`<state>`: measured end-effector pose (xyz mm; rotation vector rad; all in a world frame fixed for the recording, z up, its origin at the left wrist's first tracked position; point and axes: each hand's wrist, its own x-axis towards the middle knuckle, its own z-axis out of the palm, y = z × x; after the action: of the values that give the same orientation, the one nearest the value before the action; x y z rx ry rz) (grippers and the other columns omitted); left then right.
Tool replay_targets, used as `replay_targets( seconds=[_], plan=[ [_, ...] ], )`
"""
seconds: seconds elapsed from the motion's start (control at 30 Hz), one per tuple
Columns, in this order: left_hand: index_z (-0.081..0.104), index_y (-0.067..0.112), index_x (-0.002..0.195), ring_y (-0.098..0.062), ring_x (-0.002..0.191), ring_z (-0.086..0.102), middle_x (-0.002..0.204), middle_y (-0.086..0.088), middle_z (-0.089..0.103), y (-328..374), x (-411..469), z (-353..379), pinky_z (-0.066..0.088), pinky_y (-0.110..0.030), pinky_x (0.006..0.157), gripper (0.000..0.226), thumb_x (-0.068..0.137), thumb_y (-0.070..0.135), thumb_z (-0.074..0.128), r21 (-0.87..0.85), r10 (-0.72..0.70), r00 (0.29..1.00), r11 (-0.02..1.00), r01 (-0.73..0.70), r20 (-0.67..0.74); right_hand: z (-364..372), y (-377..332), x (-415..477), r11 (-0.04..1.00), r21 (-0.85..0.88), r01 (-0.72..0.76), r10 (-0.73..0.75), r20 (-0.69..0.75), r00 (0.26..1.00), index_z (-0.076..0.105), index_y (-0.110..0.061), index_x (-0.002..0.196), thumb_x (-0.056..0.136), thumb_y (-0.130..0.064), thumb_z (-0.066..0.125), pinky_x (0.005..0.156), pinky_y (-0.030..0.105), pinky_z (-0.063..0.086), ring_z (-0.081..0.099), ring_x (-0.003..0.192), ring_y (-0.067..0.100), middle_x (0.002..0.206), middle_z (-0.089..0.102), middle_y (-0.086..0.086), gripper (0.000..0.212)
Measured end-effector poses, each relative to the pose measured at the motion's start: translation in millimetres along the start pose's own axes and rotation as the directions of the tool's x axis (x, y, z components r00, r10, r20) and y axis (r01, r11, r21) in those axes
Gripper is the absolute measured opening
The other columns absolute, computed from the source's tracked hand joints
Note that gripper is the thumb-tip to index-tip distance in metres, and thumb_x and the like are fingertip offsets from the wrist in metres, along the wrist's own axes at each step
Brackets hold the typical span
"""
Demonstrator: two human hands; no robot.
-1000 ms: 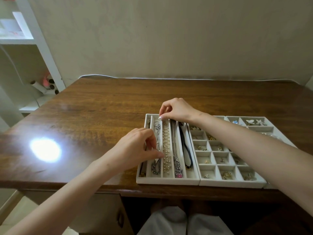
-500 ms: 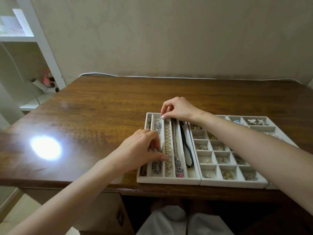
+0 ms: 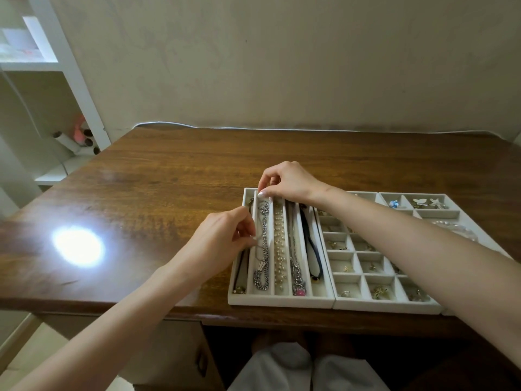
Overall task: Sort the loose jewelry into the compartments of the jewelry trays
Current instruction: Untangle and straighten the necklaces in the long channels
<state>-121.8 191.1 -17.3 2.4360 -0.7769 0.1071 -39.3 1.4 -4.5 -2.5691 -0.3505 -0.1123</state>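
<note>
Wooden desk point(image 3: 174, 176), plain wall behind. Left hand point(image 3: 222, 238): fingers pinched on chain point(image 3: 263, 249) mid-slot. Right hand point(image 3: 284, 180): pinched on its top end. Chain lies in second slot of long tray point(image 3: 282, 301); grid tray point(image 3: 389, 306) adjoins. Advice: draw it straight, clear of the dividers.

Both forearms are bare to the frame's edge — no sleeves, watch or bracelets; the left hand point(image 3: 222, 240) and right hand point(image 3: 290, 183) carry no visible rings; nails pale and glossy; at six o'clock, white-clothed knees.
</note>
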Motion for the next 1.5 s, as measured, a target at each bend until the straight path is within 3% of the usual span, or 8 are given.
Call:
replay_targets(
  seconds=[0.23,0.4,0.6,0.83,1.03,1.2,1.3,1.5],
  plan=[
    [0.060,0.021,0.080,0.011,0.062,0.049,0.071,0.015,0.056,1.1,2.4,0.8,0.038,-0.006,0.059,0.013,0.080,0.014,0.071,-0.068,-0.020,0.999,0.997,0.023,0.045,-6.2,-5.6,0.7,0.999,-0.030,-0.016,0.020,0.127,0.992,0.075,-0.016,0.085,0.076,-0.028,0.077,0.075,0.026,0.050,0.059,0.081,0.006,0.079,0.066,-0.008,0.015],
    [0.061,0.020,0.082,0.002,0.065,0.051,0.077,0.010,0.061,-0.5,2.7,-1.7,0.041,-0.009,0.061,0.010,0.081,0.014,0.069,-0.082,-0.033,0.997,0.996,0.039,0.076,-8.6,-13.4,2.8,0.990,-0.138,-0.020,0.052,0.236,0.970,0.073,-0.016,0.089,0.074,-0.030,0.078,0.065,0.021,0.045,0.056,0.079,0.003,0.080,0.062,-0.011,0.021],
    [0.059,0.022,0.080,0.004,0.062,0.050,0.074,0.013,0.058,0.2,2.9,-2.6,0.040,-0.008,0.059,0.012,0.082,0.014,0.069,-0.090,-0.037,0.996,0.995,0.044,0.079,-4.0,-19.4,5.0,0.972,-0.233,-0.035,0.090,0.232,0.969,0.074,-0.018,0.084,0.073,-0.030,0.078,0.073,0.032,0.052,0.062,0.083,0.010,0.085,0.069,-0.006,0.017],
    [0.060,0.018,0.081,0.002,0.063,0.050,0.075,0.011,0.059,-3.4,2.2,-0.5,0.041,-0.010,0.060,0.010,0.082,0.015,0.069,-0.112,-0.048,0.998,0.992,0.053,0.044,-1.2,-23.0,1.6,0.973,-0.230,-0.002,0.055,0.222,0.974,0.071,-0.020,0.074,0.076,-0.023,0.072,0.057,0.024,0.045,0.055,0.066,0.004,0.066,0.060,-0.015,0.004],
    [0.055,0.018,0.083,-0.007,0.070,0.055,0.078,0.007,0.061,-6.0,4.7,4.1,0.046,-0.015,0.060,0.012,0.084,0.020,0.067,-0.184,-0.111,0.985,0.979,0.086,-0.130,-24.4,-16.3,-0.8,0.994,0.094,-0.058,0.033,0.246,0.969,0.074,-0.014,0.081,0.080,-0.027,0.074,0.062,0.017,0.046,0.059,0.073,0.003,0.081,0.071,-0.003,0.013],
    [0.052,0.019,0.103,-0.002,0.079,0.054,0.091,0.009,0.060,-2.7,18.2,5.7,0.043,-0.013,0.064,0.024,0.085,0.024,0.066,-0.322,-0.164,0.967,0.942,0.095,-0.196,-45.6,-15.2,-6.8,0.858,0.499,-0.120,-0.031,0.285,0.958,0.065,0.003,0.099,0.087,-0.017,0.065,0.072,0.026,0.054,0.066,0.080,0.015,0.094,0.070,0.013,0.023],
    [0.053,0.018,0.113,-0.004,0.091,0.061,0.097,0.007,0.066,-1.3,28.9,7.1,0.047,-0.018,0.075,0.034,0.084,0.029,0.067,-0.512,-0.238,0.963,0.847,0.144,-0.123,-47.5,-16.5,-9.7,0.783,0.610,-0.123,-0.076,0.289,0.954,0.061,-0.002,0.097,0.090,-0.015,0.061,0.083,0.035,0.055,0.067,0.088,0.026,0.098,0.068,0.019,0.015],
    [0.064,0.004,0.096,-0.011,0.073,0.069,0.078,-0.003,0.074,3.4,37.3,5.1,0.053,-0.019,0.064,0.012,0.088,0.013,0.061,-0.751,-0.271,0.955,0.654,0.094,-0.117,-47.8,-17.4,-14.6,0.718,0.684,-0.129,-0.070,0.255,0.964,0.060,-0.003,0.093,0.089,-0.014,0.061,0.083,0.036,0.054,0.066,0.089,0.027,0.097,0.067,0.019,0.012]
  ],
)
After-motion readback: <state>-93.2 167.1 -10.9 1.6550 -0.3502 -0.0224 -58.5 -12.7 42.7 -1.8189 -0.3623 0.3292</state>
